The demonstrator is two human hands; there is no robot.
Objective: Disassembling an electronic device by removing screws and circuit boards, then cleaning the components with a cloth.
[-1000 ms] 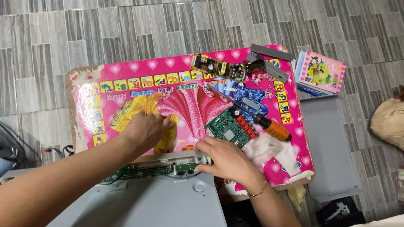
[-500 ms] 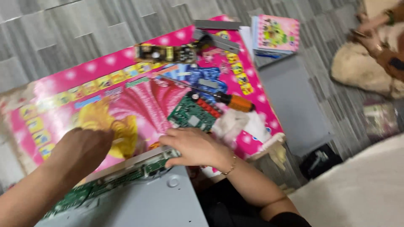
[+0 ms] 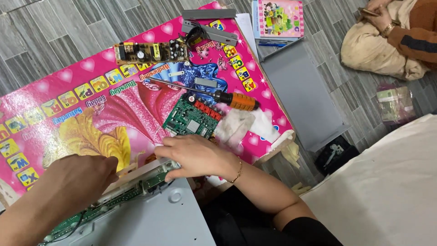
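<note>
My left hand (image 3: 79,180) and my right hand (image 3: 193,156) both press on the far edge of a grey flat device casing (image 3: 145,221). A long green circuit strip (image 3: 132,191) shows along that edge, between my hands. My right hand wears a thin bracelet. Just beyond my right hand lies a green circuit board (image 3: 189,118) with red parts. An orange-handled screwdriver (image 3: 223,98) lies past it. All of this rests on a low pink table (image 3: 136,98) printed with cartoons.
A brown power board (image 3: 150,51) and grey metal brackets (image 3: 209,28) lie at the table's far side. A white cloth (image 3: 248,127), a grey panel (image 3: 300,91) and a colourful booklet (image 3: 278,17) are to the right. Another person (image 3: 396,36) sits at the upper right.
The view has swung and tilted right, so the table now runs diagonally. Both hands stay on the casing's edge. The seated person and white fabric have come into view.
</note>
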